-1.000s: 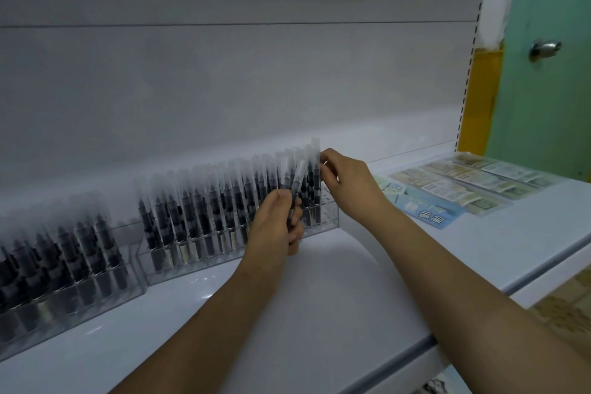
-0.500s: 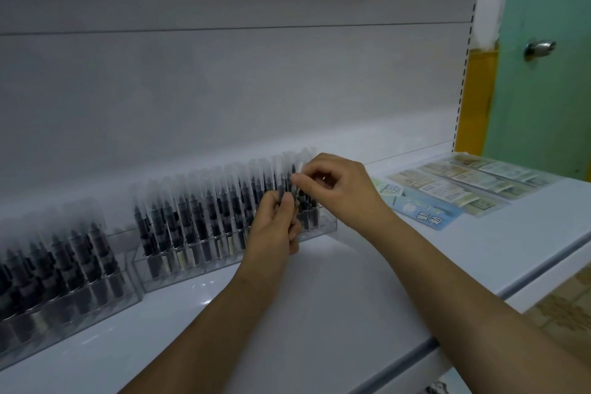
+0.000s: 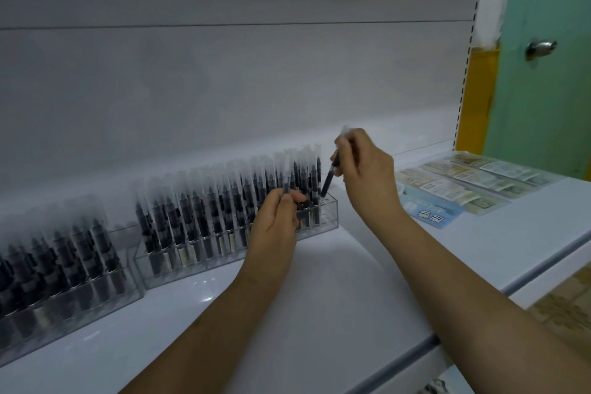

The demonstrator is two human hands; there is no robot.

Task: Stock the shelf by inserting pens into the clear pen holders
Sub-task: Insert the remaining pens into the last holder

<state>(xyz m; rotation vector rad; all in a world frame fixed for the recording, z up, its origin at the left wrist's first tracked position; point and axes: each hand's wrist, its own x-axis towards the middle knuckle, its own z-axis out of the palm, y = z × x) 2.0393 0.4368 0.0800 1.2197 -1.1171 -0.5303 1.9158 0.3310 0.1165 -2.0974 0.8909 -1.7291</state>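
Here, a pen hangs tilted over the right end of the clear pen holder, its dark tip just above the last slots.

The right hand pinches that pen near its frosted cap; the left hand grips another pen upright against the holder's front (the two hands are near, not touching). A second holder sits further left on the white shelf, and printed sheets lie to the right.
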